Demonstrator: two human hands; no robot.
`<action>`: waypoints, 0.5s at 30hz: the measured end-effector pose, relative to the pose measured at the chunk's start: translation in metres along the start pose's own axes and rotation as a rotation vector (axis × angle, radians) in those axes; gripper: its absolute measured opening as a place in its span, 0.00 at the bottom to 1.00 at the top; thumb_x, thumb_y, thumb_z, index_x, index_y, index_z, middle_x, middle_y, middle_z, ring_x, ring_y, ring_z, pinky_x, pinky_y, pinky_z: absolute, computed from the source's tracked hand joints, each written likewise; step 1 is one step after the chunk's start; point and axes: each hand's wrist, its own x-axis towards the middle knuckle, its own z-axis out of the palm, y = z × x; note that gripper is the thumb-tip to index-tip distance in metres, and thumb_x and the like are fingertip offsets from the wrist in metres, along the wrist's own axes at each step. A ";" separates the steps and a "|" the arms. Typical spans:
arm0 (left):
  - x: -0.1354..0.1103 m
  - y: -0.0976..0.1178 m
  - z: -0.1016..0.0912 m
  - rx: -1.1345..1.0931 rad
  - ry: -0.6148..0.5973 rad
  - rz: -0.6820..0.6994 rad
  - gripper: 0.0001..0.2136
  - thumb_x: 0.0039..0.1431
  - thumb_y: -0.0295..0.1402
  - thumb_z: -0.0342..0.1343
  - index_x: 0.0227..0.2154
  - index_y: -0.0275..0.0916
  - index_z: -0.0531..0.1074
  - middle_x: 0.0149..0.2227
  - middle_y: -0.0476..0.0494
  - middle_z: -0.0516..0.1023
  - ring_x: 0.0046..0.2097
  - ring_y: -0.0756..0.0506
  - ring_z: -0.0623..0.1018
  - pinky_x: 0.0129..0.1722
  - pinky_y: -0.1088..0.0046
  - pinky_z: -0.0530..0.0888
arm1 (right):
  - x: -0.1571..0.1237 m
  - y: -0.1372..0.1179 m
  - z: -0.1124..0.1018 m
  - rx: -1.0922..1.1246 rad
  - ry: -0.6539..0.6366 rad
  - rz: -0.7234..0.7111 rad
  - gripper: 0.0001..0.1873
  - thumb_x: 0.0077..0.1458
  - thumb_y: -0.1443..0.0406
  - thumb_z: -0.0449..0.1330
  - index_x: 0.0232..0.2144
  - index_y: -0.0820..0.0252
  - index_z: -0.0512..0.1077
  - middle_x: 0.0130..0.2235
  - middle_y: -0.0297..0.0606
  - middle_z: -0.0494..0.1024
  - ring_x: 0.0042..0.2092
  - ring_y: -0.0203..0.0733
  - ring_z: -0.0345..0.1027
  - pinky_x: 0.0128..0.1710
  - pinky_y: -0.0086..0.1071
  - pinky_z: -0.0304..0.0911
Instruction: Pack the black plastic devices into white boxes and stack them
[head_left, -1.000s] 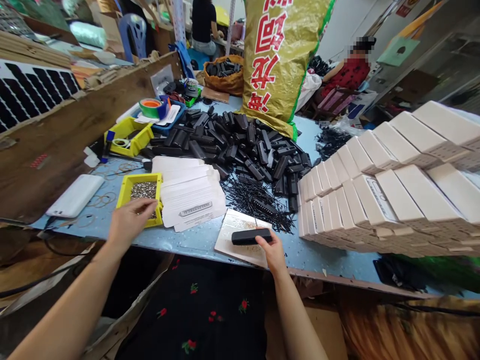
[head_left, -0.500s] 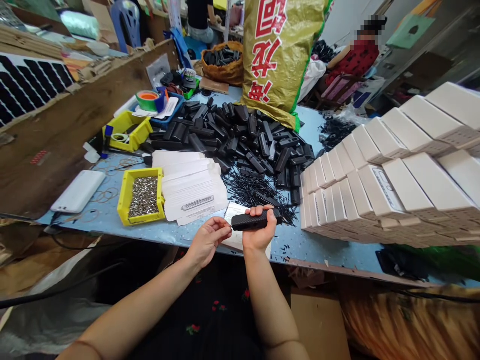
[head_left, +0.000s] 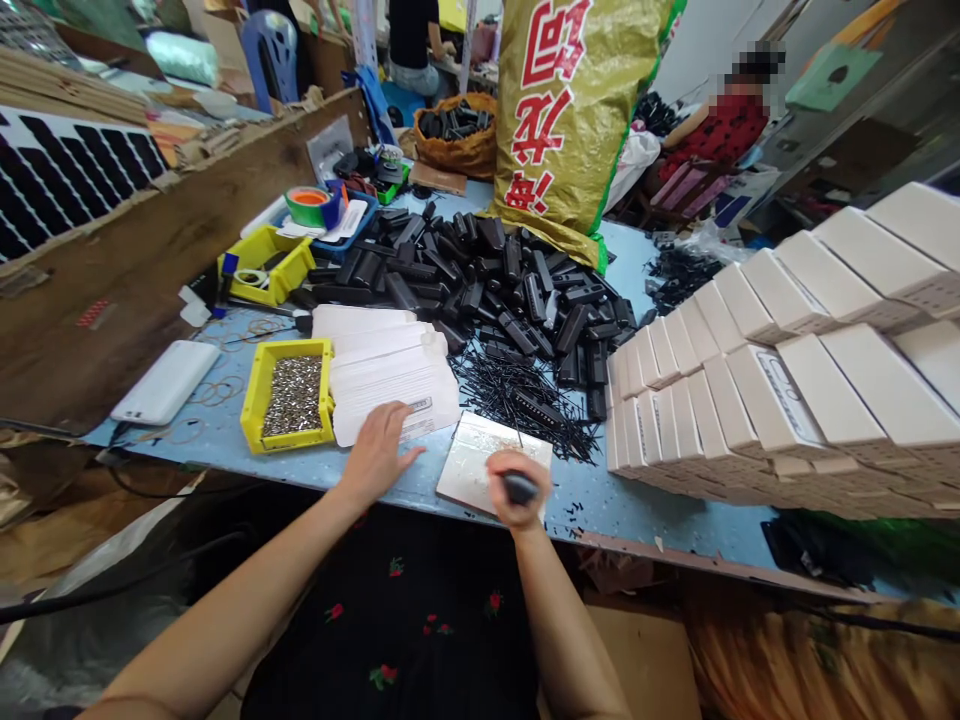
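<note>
My left hand (head_left: 377,455) lies over the near edge of a fanned stack of flat white printed cartons (head_left: 379,365), its fingers stretched out and the thumb apart. In my right hand (head_left: 504,503), a closed fist, is a black elongated piece (head_left: 519,487); its rounded end faces me and the rest is hidden by the fingers. That fist is above a pale square board (head_left: 465,465) with a speckled, worn top. Just beyond the board lie loose thin black sticks (head_left: 495,395).
A yellow bin (head_left: 251,400) of small metal parts stands left of the cartons. Black plastic pieces (head_left: 450,255) are heaped behind, before a gold sack (head_left: 551,120). Stacked white boxes (head_left: 757,385) wall off the right side. People work in the background.
My left hand has left the end of the black piece, moved left and opened onto the cartons. My right hand has turned the piece end-on over the board. The view has shifted slightly.
</note>
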 end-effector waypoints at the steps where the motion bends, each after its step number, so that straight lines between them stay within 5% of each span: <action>1: 0.006 -0.011 -0.006 0.193 -0.030 0.026 0.23 0.48 0.31 0.64 0.47 0.39 0.66 0.53 0.33 0.67 0.57 0.34 0.65 0.56 0.55 0.63 | -0.001 0.008 -0.005 -0.082 -0.109 0.020 0.09 0.41 0.60 0.63 0.20 0.55 0.67 0.21 0.33 0.70 0.24 0.40 0.65 0.27 0.36 0.63; 3: 0.016 -0.025 -0.013 0.453 -0.109 0.041 0.24 0.48 0.30 0.64 0.50 0.36 0.65 0.52 0.31 0.67 0.55 0.33 0.66 0.54 0.55 0.64 | 0.000 0.023 -0.014 -0.115 -0.129 0.120 0.08 0.43 0.60 0.62 0.21 0.56 0.67 0.21 0.34 0.71 0.24 0.40 0.65 0.27 0.35 0.63; 6: 0.029 -0.022 -0.016 0.616 -0.172 -0.004 0.25 0.48 0.31 0.63 0.50 0.32 0.64 0.49 0.29 0.69 0.51 0.32 0.69 0.49 0.56 0.67 | 0.005 0.043 -0.022 -0.132 0.145 0.311 0.12 0.49 0.58 0.58 0.35 0.58 0.67 0.24 0.31 0.70 0.25 0.40 0.66 0.29 0.36 0.66; 9: 0.040 -0.005 -0.026 0.595 -0.232 -0.128 0.18 0.49 0.30 0.61 0.44 0.32 0.68 0.44 0.28 0.73 0.48 0.31 0.72 0.47 0.56 0.67 | 0.005 0.050 -0.029 -0.467 0.266 0.265 0.28 0.49 0.57 0.60 0.51 0.59 0.60 0.42 0.43 0.72 0.41 0.47 0.70 0.43 0.44 0.66; 11: 0.044 0.007 -0.039 0.487 -0.306 -0.173 0.10 0.53 0.31 0.56 0.38 0.35 0.72 0.40 0.32 0.76 0.45 0.32 0.74 0.46 0.57 0.68 | 0.004 0.044 -0.031 -0.677 0.223 0.080 0.28 0.51 0.58 0.60 0.53 0.59 0.61 0.53 0.49 0.66 0.54 0.51 0.61 0.54 0.50 0.58; 15: 0.029 0.023 -0.056 -0.229 -0.484 -0.133 0.15 0.52 0.37 0.57 0.43 0.42 0.73 0.42 0.41 0.79 0.47 0.37 0.76 0.46 0.63 0.71 | 0.007 0.006 -0.013 -0.653 -0.131 -0.188 0.19 0.58 0.61 0.54 0.53 0.54 0.65 0.51 0.45 0.68 0.54 0.49 0.61 0.55 0.49 0.57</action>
